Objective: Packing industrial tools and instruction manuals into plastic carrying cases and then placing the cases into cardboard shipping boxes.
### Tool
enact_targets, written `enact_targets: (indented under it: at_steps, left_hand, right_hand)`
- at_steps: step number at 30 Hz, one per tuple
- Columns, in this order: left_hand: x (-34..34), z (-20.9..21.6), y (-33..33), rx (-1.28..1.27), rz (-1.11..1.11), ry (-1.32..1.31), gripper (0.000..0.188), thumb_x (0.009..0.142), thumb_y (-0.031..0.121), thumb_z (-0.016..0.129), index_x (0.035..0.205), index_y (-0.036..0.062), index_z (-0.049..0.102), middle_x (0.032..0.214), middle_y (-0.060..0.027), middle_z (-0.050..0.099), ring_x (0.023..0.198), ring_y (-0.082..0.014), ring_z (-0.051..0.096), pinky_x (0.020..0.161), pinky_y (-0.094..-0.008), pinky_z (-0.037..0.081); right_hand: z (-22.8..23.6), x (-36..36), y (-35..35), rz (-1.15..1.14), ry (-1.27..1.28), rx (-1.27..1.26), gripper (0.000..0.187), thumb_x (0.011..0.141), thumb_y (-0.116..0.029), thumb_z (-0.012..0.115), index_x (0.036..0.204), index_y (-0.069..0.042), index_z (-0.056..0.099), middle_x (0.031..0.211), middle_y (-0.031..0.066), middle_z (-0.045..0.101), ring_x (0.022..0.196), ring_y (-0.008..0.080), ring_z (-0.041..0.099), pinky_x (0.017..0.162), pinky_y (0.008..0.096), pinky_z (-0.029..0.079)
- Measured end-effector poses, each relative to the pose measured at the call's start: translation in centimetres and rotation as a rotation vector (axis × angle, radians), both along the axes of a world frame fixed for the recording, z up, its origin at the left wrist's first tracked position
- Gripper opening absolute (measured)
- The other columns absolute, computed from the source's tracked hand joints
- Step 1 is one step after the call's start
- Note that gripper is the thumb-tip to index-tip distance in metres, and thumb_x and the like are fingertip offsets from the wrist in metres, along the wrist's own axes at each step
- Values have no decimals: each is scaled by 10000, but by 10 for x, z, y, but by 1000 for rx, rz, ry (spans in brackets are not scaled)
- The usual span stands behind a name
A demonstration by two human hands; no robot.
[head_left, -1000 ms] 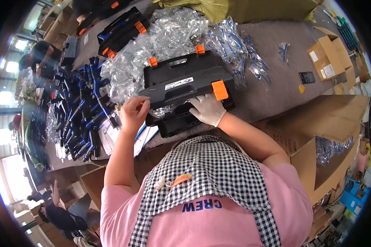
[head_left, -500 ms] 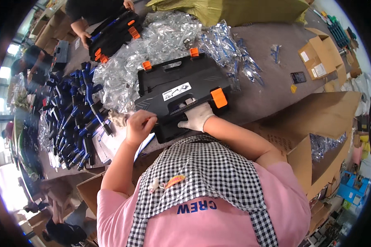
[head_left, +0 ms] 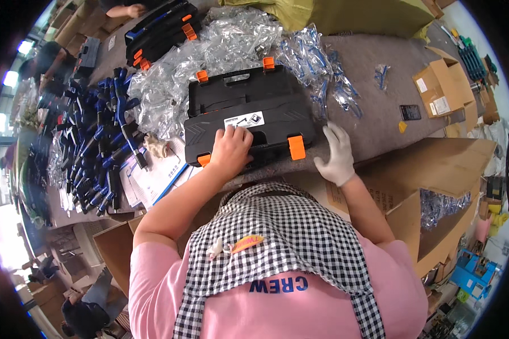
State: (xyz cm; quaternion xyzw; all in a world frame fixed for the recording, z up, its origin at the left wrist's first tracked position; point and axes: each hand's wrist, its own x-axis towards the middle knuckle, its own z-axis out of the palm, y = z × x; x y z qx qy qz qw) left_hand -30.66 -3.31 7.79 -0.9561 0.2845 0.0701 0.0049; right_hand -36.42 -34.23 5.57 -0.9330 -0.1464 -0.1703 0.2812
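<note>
A black plastic tool case [head_left: 288,116] with a white label and orange latches lies flat before me. My bare left hand [head_left: 232,148] curls over its near edge beside the handle, fingertips on the lid and the thumb partly hidden. To the case's right, my right hand [head_left: 337,156] in a pale glove is apart from it, fingers stretched out and nothing in them. One near latch [head_left: 297,148] stands out at the right corner; another latch [head_left: 204,160] shows by my left wrist. Behind the label-bearing lid is a second black case section [head_left: 209,97] with its own handle and latches.
Clear plastic bags [head_left: 169,96] and blue-and-clear packets [head_left: 311,62] heap behind the case. Blue-black tools [head_left: 99,152] pile at left, near printed sheets [head_left: 155,176]. An open carton [head_left: 435,164] stands right. Farther back are another black case [head_left: 164,31] and a co-worker's hand [head_left: 136,10].
My right hand has left the handle area and moved right, opening out. My left hand has shifted right onto the lid. The lid's near side now sits lower, covering the black part below.
</note>
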Motion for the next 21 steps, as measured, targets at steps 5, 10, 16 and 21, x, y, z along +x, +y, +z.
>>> enact_targets:
  at_steps: [5, 10, 16, 21]
  left_hand:
    - [5, -33, 5, -43, -151, -419, 607, 675, 240, 749, 1179, -21, 532, 1110, -176, 567, 1041, -303, 538, 863, -392, 464]
    - [33, 1, 25, -238, -157, -316, 629, 655, 216, 770, 1197, -18, 552, 1202, -184, 607, 1054, -327, 611, 890, -412, 503]
    - [48, 84, 47, -148, 283, -108, 852, 636, 509, 808, 1293, 57, 508, 1148, -156, 631, 1112, -332, 580, 944, -458, 457]
    - [54, 50, 117, -358, 295, 76, 803, 592, 283, 876, 1273, 68, 508, 1129, -164, 621, 1091, -356, 583, 1003, -458, 426]
  right_hand:
    - [28, 46, 32, 435, 181, -454, 822, 636, -281, 812, 1364, -137, 459, 1417, 126, 412, 1368, 342, 321, 1144, 507, 258]
    - [28, 81, 35, 359, -217, -187, 670, 605, -147, 777, 1240, -149, 565, 1195, 67, 540, 1116, 289, 497, 1015, 415, 405]
    - [49, 127, 37, 450, 39, 13, 565, 594, -114, 788, 1140, -109, 642, 1200, 113, 593, 1111, 328, 546, 976, 399, 448]
    - [39, 161, 42, 472, 199, 255, 543, 586, -77, 798, 1113, -108, 670, 1207, 118, 598, 1137, 309, 567, 1001, 367, 449]
